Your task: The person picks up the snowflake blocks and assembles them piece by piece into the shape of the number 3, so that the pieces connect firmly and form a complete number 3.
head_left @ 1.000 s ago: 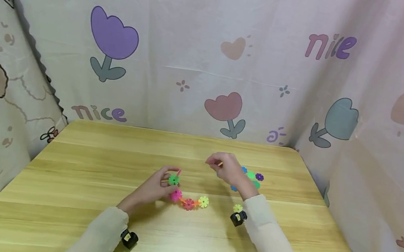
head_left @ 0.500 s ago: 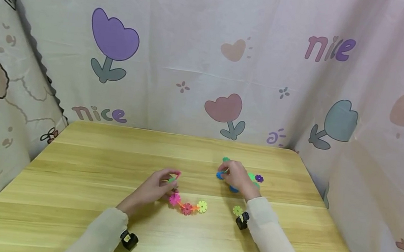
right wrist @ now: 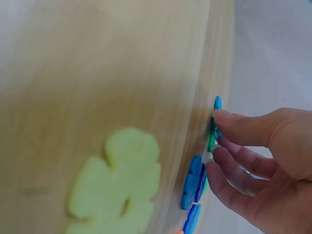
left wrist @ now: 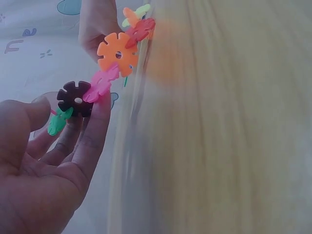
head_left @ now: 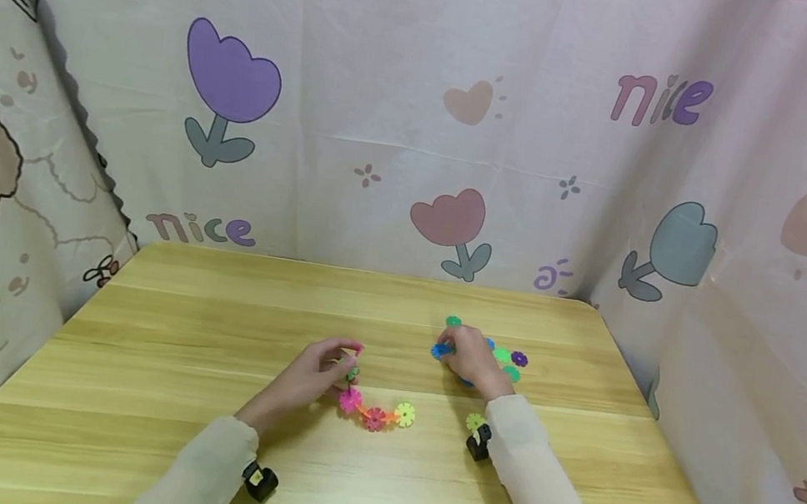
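My left hand (head_left: 310,377) holds a chain of interlocked flower-shaped plastic discs (head_left: 374,419) by its far end. In the left wrist view, the thumb is at a green disc (left wrist: 59,121), and fingers lie behind a dark disc (left wrist: 76,99) and a pink disc (left wrist: 101,83). Orange and red discs follow, with a yellow disc (head_left: 404,414) at the other end. My right hand (head_left: 472,355) reaches down to the loose discs, fingers curled. Its thumb and fingertips are right at a blue disc (head_left: 440,350) and a green disc (right wrist: 212,136); I cannot tell whether it pinches one.
Several loose discs lie round my right hand, among them a purple disc (head_left: 520,359) and a green disc (head_left: 453,321). A yellow-green disc (head_left: 475,422) lies nearer me, by the right wrist camera (head_left: 478,443). A printed curtain (head_left: 360,112) stands behind the wooden table (head_left: 217,296).
My right hand has come down and slightly rightward to the loose discs, then stayed almost still. My left hand keeps the chain, tilting its far end a little.
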### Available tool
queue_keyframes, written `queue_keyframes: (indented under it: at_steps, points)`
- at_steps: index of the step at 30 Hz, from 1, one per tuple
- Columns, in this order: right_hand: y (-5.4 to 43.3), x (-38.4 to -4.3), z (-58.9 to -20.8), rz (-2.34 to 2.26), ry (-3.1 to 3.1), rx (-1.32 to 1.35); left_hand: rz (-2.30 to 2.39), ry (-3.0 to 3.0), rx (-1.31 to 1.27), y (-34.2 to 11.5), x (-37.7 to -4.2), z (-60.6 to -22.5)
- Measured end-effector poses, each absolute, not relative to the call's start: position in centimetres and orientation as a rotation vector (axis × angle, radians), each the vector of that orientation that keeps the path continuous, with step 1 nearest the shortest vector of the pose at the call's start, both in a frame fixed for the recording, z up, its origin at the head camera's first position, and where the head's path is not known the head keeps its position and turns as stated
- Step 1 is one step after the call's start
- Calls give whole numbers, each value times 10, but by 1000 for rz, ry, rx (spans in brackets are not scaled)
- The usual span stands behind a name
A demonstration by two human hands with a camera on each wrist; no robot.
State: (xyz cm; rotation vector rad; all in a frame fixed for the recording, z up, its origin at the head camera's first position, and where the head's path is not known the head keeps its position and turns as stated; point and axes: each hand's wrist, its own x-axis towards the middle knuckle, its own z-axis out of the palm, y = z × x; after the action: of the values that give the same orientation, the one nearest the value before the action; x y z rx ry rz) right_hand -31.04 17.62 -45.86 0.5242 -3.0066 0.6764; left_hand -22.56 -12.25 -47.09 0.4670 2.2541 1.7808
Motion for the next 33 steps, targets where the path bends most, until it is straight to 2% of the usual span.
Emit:
queue_keyframes:
  at_steps: [17,33]
  points:
    - [175,-310,-457,774,-2979,554,1794,2242,493,-122,-226,-472]
    - [155,-297,-429,983,-2975,651,1792,2255,500,-119,-226,-472]
